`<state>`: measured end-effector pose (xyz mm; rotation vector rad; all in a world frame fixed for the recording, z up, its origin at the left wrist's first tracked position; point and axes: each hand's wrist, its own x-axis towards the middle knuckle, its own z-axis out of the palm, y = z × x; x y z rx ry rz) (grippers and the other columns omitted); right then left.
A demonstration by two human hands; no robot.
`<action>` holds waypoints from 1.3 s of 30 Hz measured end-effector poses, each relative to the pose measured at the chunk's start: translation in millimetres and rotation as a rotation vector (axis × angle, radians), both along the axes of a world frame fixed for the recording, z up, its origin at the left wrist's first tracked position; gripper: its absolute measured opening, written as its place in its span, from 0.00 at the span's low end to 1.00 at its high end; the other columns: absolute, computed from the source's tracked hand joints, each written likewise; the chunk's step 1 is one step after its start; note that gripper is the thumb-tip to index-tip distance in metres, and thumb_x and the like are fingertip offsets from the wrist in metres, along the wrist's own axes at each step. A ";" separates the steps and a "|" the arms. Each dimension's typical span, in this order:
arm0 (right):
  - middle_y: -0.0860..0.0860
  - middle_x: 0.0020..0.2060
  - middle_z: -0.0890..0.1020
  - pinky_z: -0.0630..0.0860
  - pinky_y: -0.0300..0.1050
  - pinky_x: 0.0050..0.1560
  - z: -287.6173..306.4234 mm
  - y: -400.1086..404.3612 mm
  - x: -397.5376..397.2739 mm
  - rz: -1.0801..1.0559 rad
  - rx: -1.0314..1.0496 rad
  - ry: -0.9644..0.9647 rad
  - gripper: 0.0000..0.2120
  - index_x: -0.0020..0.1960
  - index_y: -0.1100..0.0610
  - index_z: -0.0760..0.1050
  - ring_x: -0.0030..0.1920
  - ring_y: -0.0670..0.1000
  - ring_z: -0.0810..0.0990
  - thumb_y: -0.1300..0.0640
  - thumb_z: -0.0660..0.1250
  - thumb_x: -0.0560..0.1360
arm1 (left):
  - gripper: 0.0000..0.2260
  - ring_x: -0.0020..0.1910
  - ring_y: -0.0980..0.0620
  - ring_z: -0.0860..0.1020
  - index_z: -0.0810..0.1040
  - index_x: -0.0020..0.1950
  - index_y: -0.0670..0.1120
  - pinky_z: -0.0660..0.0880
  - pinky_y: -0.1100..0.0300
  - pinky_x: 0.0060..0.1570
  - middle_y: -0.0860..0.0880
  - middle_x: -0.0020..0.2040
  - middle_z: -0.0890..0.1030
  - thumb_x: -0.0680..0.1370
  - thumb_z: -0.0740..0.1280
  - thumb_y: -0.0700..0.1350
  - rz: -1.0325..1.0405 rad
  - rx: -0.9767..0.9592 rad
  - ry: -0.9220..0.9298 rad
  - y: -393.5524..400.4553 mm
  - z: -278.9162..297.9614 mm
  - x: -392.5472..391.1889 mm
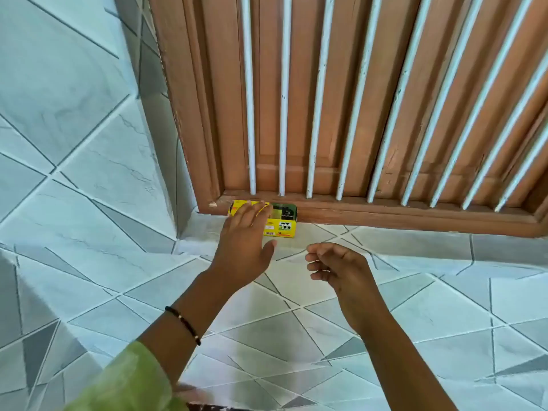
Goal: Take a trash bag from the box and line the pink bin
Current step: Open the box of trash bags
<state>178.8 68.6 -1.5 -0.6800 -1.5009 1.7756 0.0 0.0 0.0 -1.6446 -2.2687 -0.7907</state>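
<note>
A small yellow and green trash bag box [281,221] stands on the tiled ledge against the bottom of a brown window frame. My left hand [247,244] stretches out flat in front of the box, fingers spread, and its fingertips cover the box's left part; I cannot tell whether they touch it. My right hand [335,265] hovers lower and to the right of the box, fingers loosely curled and holding nothing. No pink bin and no loose bag is in view.
The brown wooden window frame [385,216] with white vertical bars [283,114] fills the upper view. A grey-white tiled wall [74,129] rises at the left, and the tiled ledge [415,292] spreads below the hands.
</note>
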 end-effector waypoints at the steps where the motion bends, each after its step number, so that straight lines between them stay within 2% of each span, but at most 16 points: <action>1: 0.55 0.38 0.83 0.76 0.39 0.39 0.8 3.7 -2.9 0.002 -0.003 -0.002 0.10 0.46 0.61 0.80 0.39 0.52 0.78 0.65 0.60 0.77 | 0.29 0.76 0.46 0.54 0.56 0.75 0.48 0.53 0.45 0.74 0.48 0.76 0.60 0.76 0.61 0.51 0.045 -0.076 0.074 11.7 2.4 -7.7; 4: 0.54 0.38 0.83 0.77 0.40 0.40 -1.0 12.3 -10.4 0.002 -0.007 -0.018 0.09 0.46 0.61 0.80 0.40 0.52 0.79 0.64 0.61 0.77 | 0.32 0.77 0.46 0.49 0.48 0.76 0.49 0.47 0.41 0.73 0.49 0.76 0.58 0.77 0.61 0.49 0.114 -0.233 0.191 34.7 11.7 -21.9; 6: 0.54 0.38 0.83 0.77 0.40 0.41 -1.3 17.3 -15.0 -0.002 0.003 -0.033 0.09 0.46 0.60 0.80 0.41 0.52 0.79 0.63 0.61 0.77 | 0.33 0.76 0.45 0.50 0.49 0.76 0.49 0.46 0.41 0.72 0.49 0.75 0.60 0.76 0.62 0.49 0.124 -0.281 0.226 43.4 6.9 -28.0; 8: 0.54 0.39 0.83 0.76 0.42 0.42 1.3 20.9 -17.7 -0.018 0.004 -0.037 0.09 0.46 0.60 0.81 0.41 0.53 0.79 0.63 0.61 0.77 | 0.31 0.75 0.44 0.55 0.53 0.75 0.49 0.50 0.42 0.72 0.46 0.73 0.62 0.75 0.64 0.50 0.134 -0.287 0.215 42.4 4.2 -30.1; 13: 0.54 0.45 0.83 0.77 0.37 0.42 7.4 18.2 -28.1 -0.075 0.107 -0.085 0.09 0.46 0.55 0.80 0.45 0.53 0.79 0.66 0.64 0.75 | 0.27 0.65 0.45 0.69 0.67 0.68 0.52 0.61 0.48 0.67 0.48 0.63 0.72 0.71 0.71 0.51 0.066 -0.027 0.120 20.7 -4.0 -29.7; 16: 0.48 0.53 0.79 0.76 0.35 0.46 6.4 10.8 -31.7 -0.099 0.191 -0.190 0.12 0.55 0.52 0.75 0.50 0.49 0.79 0.62 0.68 0.73 | 0.29 0.57 0.43 0.77 0.68 0.62 0.52 0.70 0.46 0.59 0.45 0.57 0.78 0.65 0.77 0.47 0.012 0.160 0.068 -1.7 -22.8 -23.1; 19: 0.39 0.53 0.73 0.76 0.36 0.48 1.7 -5.4 -39.6 -0.018 0.250 -0.316 0.25 0.62 0.46 0.65 0.52 0.43 0.77 0.54 0.72 0.70 | 0.27 0.58 0.47 0.74 0.67 0.61 0.51 0.72 0.45 0.57 0.44 0.56 0.79 0.66 0.74 0.49 -0.014 0.259 0.022 -16.8 -39.7 -15.6; 23: 0.49 0.52 0.79 0.80 0.53 0.54 -5.9 -25.1 -54.0 -0.090 0.224 -0.239 0.25 0.58 0.42 0.66 0.52 0.54 0.80 0.56 0.74 0.68 | 0.23 0.63 0.50 0.68 0.68 0.61 0.52 0.68 0.39 0.60 0.45 0.58 0.79 0.69 0.69 0.55 0.051 0.328 0.049 -28.6 -45.0 -11.7; 25: 0.47 0.46 0.80 0.82 0.50 0.49 -6.1 -29.7 -55.8 -0.146 0.215 -0.190 0.22 0.53 0.42 0.67 0.46 0.54 0.82 0.58 0.75 0.67 | 0.25 0.66 0.47 0.66 0.67 0.62 0.53 0.66 0.38 0.61 0.46 0.61 0.77 0.69 0.65 0.61 0.134 0.312 0.032 -34.7 -45.7 -12.5; 27: 0.47 0.42 0.81 0.82 0.46 0.41 -4.1 -33.9 -53.6 -0.165 0.155 -0.136 0.21 0.53 0.42 0.68 0.40 0.54 0.83 0.57 0.74 0.68 | 0.31 0.67 0.48 0.66 0.64 0.66 0.53 0.69 0.47 0.62 0.47 0.65 0.72 0.68 0.67 0.64 0.134 0.367 -0.162 -41.9 -44.7 -13.9; 28: 0.49 0.42 0.81 0.82 0.45 0.39 -2.8 -35.8 -52.4 -0.155 0.101 -0.107 0.19 0.54 0.43 0.69 0.36 0.54 0.83 0.56 0.73 0.69 | 0.34 0.66 0.51 0.68 0.63 0.67 0.54 0.71 0.55 0.61 0.50 0.66 0.69 0.66 0.70 0.63 0.088 0.408 -0.353 -45.6 -43.0 -13.6; 30: 0.54 0.42 0.82 0.81 0.46 0.36 -2.1 -37.8 -49.5 -0.083 0.042 -0.092 0.17 0.55 0.47 0.72 0.32 0.54 0.82 0.51 0.72 0.68 | 0.37 0.61 0.57 0.72 0.62 0.65 0.58 0.75 0.65 0.56 0.54 0.64 0.70 0.60 0.76 0.54 -0.027 0.454 -0.760 -50.3 -41.8 -12.5; 31: 0.55 0.42 0.82 0.81 0.46 0.36 -2.9 -37.7 -47.2 -0.028 0.050 -0.112 0.18 0.55 0.48 0.73 0.31 0.53 0.81 0.47 0.71 0.67 | 0.37 0.59 0.57 0.74 0.63 0.64 0.58 0.77 0.67 0.52 0.54 0.63 0.72 0.59 0.76 0.48 -0.068 0.457 -0.894 -51.6 -42.4 -12.5; 34: 0.51 0.45 0.81 0.81 0.46 0.37 -6.8 -34.3 -38.2 0.095 0.127 -0.170 0.20 0.56 0.45 0.73 0.37 0.51 0.82 0.46 0.69 0.65 | 0.35 0.53 0.58 0.77 0.64 0.63 0.55 0.76 0.74 0.43 0.55 0.55 0.75 0.62 0.77 0.39 -0.076 0.428 -0.972 -52.8 -43.6 -16.4; 37: 0.46 0.49 0.81 0.82 0.46 0.44 -13.8 -29.1 -27.5 0.051 0.289 -0.243 0.19 0.58 0.42 0.73 0.46 0.50 0.82 0.48 0.70 0.68 | 0.38 0.49 0.58 0.79 0.66 0.61 0.56 0.75 0.75 0.38 0.60 0.52 0.76 0.57 0.81 0.50 -0.125 0.384 -1.017 -53.8 -41.9 -16.8; 39: 0.47 0.46 0.84 0.81 0.43 0.47 -17.9 -28.5 -24.1 -0.041 0.294 -0.231 0.17 0.56 0.45 0.77 0.46 0.48 0.82 0.51 0.72 0.67 | 0.41 0.52 0.56 0.78 0.64 0.62 0.57 0.75 0.75 0.40 0.59 0.54 0.75 0.55 0.80 0.55 -0.102 0.342 -1.000 -55.5 -42.7 -11.0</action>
